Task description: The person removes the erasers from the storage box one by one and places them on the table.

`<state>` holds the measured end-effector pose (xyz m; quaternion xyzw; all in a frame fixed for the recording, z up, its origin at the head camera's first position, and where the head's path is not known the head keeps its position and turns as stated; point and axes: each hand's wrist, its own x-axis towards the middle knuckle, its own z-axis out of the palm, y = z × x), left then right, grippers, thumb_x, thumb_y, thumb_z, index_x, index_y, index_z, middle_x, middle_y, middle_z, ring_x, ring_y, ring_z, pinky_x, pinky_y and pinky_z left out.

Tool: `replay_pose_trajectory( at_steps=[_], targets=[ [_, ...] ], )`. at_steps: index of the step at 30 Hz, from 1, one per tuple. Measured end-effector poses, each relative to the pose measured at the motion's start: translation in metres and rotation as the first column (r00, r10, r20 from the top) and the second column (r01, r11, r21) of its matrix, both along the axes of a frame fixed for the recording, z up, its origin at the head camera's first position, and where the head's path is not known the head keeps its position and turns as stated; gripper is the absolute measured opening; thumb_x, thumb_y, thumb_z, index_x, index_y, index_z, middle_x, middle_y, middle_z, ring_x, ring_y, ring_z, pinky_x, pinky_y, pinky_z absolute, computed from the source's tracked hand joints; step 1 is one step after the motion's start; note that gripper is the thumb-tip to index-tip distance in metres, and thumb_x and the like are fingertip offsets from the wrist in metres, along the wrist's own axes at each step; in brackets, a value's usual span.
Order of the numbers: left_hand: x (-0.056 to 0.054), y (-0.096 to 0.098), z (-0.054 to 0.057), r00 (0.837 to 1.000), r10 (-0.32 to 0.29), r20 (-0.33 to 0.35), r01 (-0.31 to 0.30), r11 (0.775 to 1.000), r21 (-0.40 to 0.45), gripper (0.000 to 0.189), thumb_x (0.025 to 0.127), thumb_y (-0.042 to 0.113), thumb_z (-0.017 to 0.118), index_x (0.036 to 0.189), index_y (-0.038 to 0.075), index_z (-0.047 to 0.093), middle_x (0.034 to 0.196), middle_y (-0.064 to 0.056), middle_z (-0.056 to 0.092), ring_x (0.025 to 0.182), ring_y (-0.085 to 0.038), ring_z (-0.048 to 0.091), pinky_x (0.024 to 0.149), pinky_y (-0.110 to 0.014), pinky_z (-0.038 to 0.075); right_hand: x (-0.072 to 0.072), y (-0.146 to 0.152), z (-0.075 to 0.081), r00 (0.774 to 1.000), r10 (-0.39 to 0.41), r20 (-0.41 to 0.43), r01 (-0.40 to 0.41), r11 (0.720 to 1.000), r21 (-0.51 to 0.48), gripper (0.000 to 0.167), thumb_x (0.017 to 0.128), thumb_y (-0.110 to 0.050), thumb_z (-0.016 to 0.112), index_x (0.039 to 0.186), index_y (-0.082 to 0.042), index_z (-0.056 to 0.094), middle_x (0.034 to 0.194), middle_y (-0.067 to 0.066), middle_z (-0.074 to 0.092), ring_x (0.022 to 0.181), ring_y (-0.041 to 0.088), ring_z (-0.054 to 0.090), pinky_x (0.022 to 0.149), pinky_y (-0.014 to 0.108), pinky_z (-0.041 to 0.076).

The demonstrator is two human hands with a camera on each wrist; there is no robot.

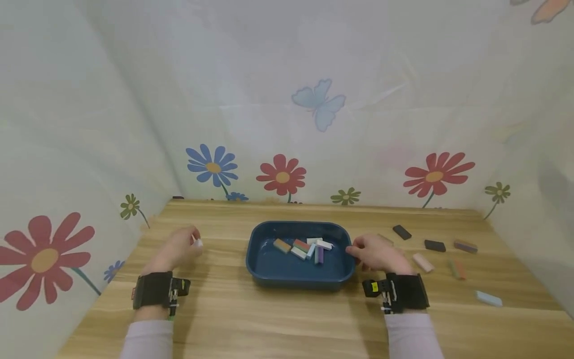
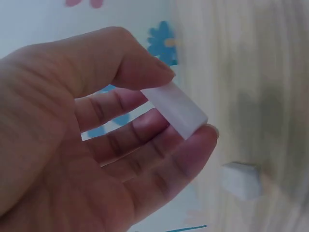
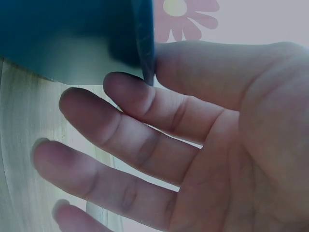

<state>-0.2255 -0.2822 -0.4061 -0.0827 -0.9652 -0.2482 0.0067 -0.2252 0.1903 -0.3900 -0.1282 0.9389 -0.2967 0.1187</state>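
Note:
My left hand (image 1: 177, 248) is at the left of the table. It pinches a small white block (image 2: 177, 108) between thumb and fingertips, held above the wood; the block shows as a pale spot in the head view. A second white block (image 2: 241, 181) lies on the table below that hand. At the middle stands a dark blue tray (image 1: 296, 283) with several small blocks inside, among them a purple and white block (image 1: 319, 255) and an orange-topped block (image 1: 282, 245). My right hand (image 1: 376, 252) pinches the tray's right rim between thumb and index finger, its other fingers spread below.
Several loose blocks lie on the table right of my right hand: a black block (image 1: 402, 232), another black block (image 1: 435, 245), a pinkish block (image 1: 423, 263), a light blue block (image 1: 489, 298). A flowered curtain (image 1: 385, 124) stands behind and at both sides.

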Motion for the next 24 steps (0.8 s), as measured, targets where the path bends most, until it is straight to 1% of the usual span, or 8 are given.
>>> replay_pose_trajectory(
  at_steps=[2,4,6,8,10,13,20,24],
  targets=[
    [-0.003,0.004,-0.006,1.000,-0.002,0.024,0.003,1.000,-0.029,0.021,0.086,0.007,0.059,0.105,-0.003,0.055,0.080,-0.009,0.052,0.070,-0.024,0.049,0.062,-0.038,0.040,0.000,0.000,-0.001,1.000,-0.014,0.002,0.014,1.000,0.002,0.023,0.100,-0.022,0.055,0.085,-0.006,0.062,0.075,0.007,0.062,0.065,0.022,0.061,0.057,0.032,0.045],
    [-0.004,0.009,-0.011,0.999,-0.004,0.054,0.008,0.998,-0.064,0.020,0.086,0.006,0.061,0.105,-0.001,0.057,0.084,-0.009,0.055,0.074,-0.025,0.051,0.065,-0.039,0.042,0.000,0.000,-0.001,1.000,-0.019,0.000,0.019,1.000,-0.003,0.022,0.100,-0.022,0.055,0.085,-0.006,0.062,0.075,0.007,0.062,0.064,0.021,0.061,0.056,0.032,0.046],
    [-0.004,0.013,-0.014,0.997,-0.008,0.077,0.015,0.995,-0.101,0.021,0.083,0.003,0.065,0.103,0.002,0.058,0.089,-0.010,0.057,0.078,-0.025,0.052,0.068,-0.039,0.043,0.000,0.000,-0.002,1.000,-0.010,-0.004,0.010,1.000,-0.011,0.023,0.100,-0.021,0.056,0.082,-0.006,0.061,0.074,0.007,0.062,0.063,0.022,0.061,0.055,0.032,0.046],
    [-0.003,0.017,-0.017,0.997,-0.017,0.082,0.026,0.992,-0.120,0.024,0.078,-0.002,0.067,0.100,0.004,0.060,0.091,-0.010,0.059,0.079,-0.025,0.052,0.068,-0.038,0.044,0.000,-0.001,-0.002,1.000,-0.003,-0.005,0.003,1.000,-0.018,0.024,0.099,-0.021,0.056,0.080,-0.007,0.060,0.073,0.007,0.062,0.062,0.022,0.061,0.054,0.032,0.045],
    [-0.001,0.020,-0.018,0.997,-0.026,0.077,0.036,0.991,-0.127,0.026,0.074,-0.005,0.068,0.097,0.005,0.060,0.091,-0.010,0.059,0.079,-0.025,0.052,0.067,-0.038,0.043,0.001,-0.001,-0.003,1.000,0.001,-0.010,-0.002,1.000,-0.015,0.025,0.099,-0.021,0.056,0.079,-0.008,0.060,0.073,0.007,0.062,0.061,0.022,0.061,0.054,0.031,0.045],
    [0.000,0.022,-0.019,0.998,-0.036,0.060,0.044,0.991,-0.127,0.027,0.072,-0.006,0.069,0.095,0.005,0.060,0.090,-0.010,0.059,0.079,-0.025,0.052,0.068,-0.038,0.043,0.001,-0.002,-0.004,1.000,-0.008,-0.013,0.008,1.000,-0.008,0.024,0.099,-0.021,0.056,0.079,-0.008,0.060,0.073,0.007,0.062,0.062,0.022,0.062,0.054,0.031,0.044],
    [-0.002,0.021,-0.020,0.997,-0.038,0.069,0.046,0.992,-0.114,0.027,0.072,-0.007,0.068,0.095,0.005,0.060,0.091,-0.011,0.060,0.080,-0.026,0.052,0.069,-0.040,0.044,0.001,-0.002,-0.004,1.000,-0.008,-0.018,0.008,1.000,0.003,0.024,0.099,-0.021,0.056,0.082,-0.007,0.062,0.074,0.007,0.062,0.062,0.022,0.061,0.055,0.031,0.045],
    [-0.002,0.021,-0.021,0.997,-0.020,0.078,0.029,0.994,-0.110,0.027,0.072,-0.006,0.069,0.095,0.005,0.061,0.090,-0.010,0.061,0.079,-0.025,0.053,0.069,-0.039,0.044,0.000,-0.002,-0.004,1.000,-0.013,-0.008,0.013,1.000,0.007,0.024,0.100,-0.022,0.055,0.082,-0.007,0.062,0.074,0.007,0.062,0.063,0.021,0.061,0.055,0.032,0.045]
  ],
)
